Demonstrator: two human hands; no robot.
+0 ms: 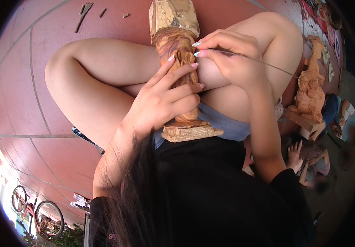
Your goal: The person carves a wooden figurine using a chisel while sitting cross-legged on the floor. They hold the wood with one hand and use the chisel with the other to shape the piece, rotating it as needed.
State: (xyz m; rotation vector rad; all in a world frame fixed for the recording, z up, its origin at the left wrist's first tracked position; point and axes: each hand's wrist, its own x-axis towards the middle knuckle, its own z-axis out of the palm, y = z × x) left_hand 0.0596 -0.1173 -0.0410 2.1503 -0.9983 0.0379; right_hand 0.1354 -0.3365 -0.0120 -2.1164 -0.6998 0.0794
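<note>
A carved wooden figure (176, 45) on a rough block base (192, 131) lies across my lap, its far end pale and unfinished. My left hand (167, 96) wraps around the figure's middle, fingers spread over the carving. My right hand (229, 55) pinches a thin metal carving tool (264, 62) whose tip meets the wood near my left fingertips. My bare knees frame the piece on both sides.
Red tiled floor (29, 103) lies beyond, with wood scraps (83, 14) at the top left. Another carved figure (311, 88) stands at the right, where other people sit. A bicycle (37, 212) shows at the lower left.
</note>
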